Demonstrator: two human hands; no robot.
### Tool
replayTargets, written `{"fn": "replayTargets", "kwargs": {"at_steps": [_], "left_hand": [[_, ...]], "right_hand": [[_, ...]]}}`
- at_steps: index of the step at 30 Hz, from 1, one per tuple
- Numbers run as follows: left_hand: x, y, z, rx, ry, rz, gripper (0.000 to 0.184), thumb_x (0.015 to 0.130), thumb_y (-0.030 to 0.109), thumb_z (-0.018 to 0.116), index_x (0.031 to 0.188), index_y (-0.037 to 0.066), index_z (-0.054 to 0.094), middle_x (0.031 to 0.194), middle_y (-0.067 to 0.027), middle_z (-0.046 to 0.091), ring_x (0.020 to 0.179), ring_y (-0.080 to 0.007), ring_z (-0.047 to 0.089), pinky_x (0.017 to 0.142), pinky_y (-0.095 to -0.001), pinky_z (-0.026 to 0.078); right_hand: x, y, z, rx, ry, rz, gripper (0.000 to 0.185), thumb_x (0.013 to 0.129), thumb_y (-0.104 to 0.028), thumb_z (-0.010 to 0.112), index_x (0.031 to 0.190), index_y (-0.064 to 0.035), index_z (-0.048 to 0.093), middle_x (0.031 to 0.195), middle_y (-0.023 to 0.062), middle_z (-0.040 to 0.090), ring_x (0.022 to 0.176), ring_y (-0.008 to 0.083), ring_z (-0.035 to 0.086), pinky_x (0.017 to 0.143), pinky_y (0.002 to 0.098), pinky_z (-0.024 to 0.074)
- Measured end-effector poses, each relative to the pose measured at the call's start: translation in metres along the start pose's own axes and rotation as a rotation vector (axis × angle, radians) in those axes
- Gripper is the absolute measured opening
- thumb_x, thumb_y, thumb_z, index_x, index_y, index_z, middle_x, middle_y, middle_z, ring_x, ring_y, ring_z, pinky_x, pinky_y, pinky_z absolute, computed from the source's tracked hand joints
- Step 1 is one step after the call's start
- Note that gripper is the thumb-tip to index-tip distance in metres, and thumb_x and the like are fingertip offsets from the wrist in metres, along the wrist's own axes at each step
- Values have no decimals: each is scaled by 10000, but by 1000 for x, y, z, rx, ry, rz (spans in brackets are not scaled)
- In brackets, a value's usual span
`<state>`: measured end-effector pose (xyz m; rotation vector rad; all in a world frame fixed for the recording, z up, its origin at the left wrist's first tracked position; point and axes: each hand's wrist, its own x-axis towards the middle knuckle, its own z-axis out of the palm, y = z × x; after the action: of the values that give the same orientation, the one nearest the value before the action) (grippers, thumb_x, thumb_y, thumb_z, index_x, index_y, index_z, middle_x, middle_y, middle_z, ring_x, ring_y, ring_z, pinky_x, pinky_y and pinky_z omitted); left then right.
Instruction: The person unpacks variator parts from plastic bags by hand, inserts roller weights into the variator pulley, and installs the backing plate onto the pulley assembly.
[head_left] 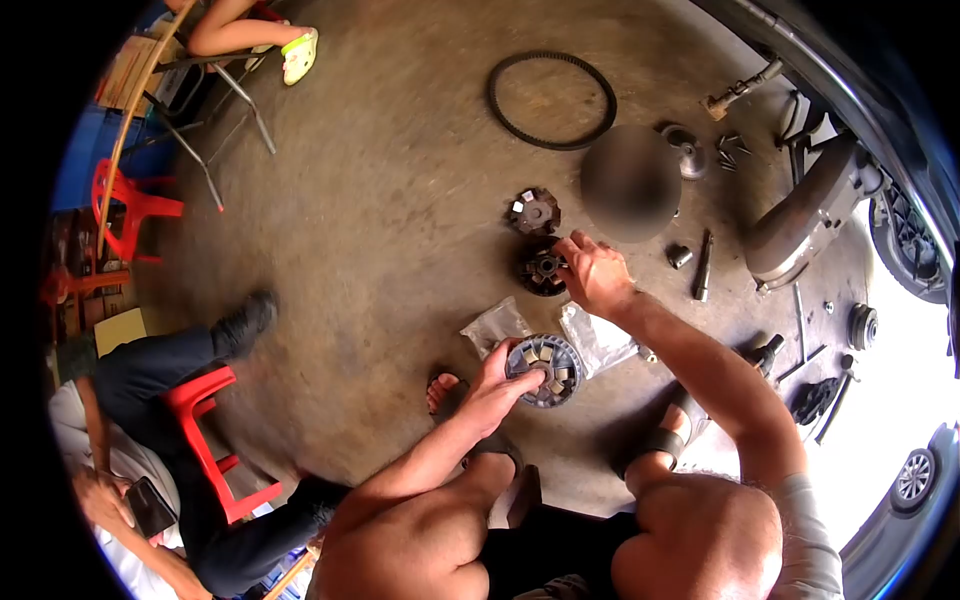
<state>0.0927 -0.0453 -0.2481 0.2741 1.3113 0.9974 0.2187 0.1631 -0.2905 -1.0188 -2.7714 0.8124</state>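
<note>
My left hand (492,392) grips a round grey slotted part (545,371), its thumb across the hub and its open face turned up. Farther forward, my right hand (596,276) has its fingers on the right edge of a dark round part (541,268) on the floor; its fingertips are partly hidden. Just beyond that lies a flat toothed plate (535,211). Between my hands are two clear plastic bags (497,325), one partly behind the grey part.
A belt loop (494,98) lies ahead on the floor (350,200). Sockets (679,257), a long tool (704,266) and metal parts spread rightward, near a scooter (815,210). A person (150,420) sits at left by a red stool (215,440); another person's leg (235,32) shows top left.
</note>
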Motion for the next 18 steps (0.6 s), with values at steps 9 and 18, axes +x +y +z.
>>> {"fn": "replayTargets", "kwargs": {"at_steps": [9, 18], "left_hand": [[2, -4, -12, -15, 63, 26, 401, 893, 79, 687, 1257, 46, 524, 1107, -32, 615, 987, -102, 577, 829, -274, 489], [3, -3, -13, -14, 79, 44, 376, 914, 87, 676, 1255, 51, 521, 1092, -30, 615, 954, -94, 580, 815, -269, 492]], "right_hand": [[13, -1, 27, -146, -78, -37, 326, 891, -213, 620, 1169, -52, 567, 1128, 160, 592, 959, 345, 649, 889, 434, 502], [3, 3, 2, 46, 132, -18, 286, 867, -209, 673, 1097, -68, 579, 1008, 158, 627, 886, 343, 643, 833, 460, 508]]}}
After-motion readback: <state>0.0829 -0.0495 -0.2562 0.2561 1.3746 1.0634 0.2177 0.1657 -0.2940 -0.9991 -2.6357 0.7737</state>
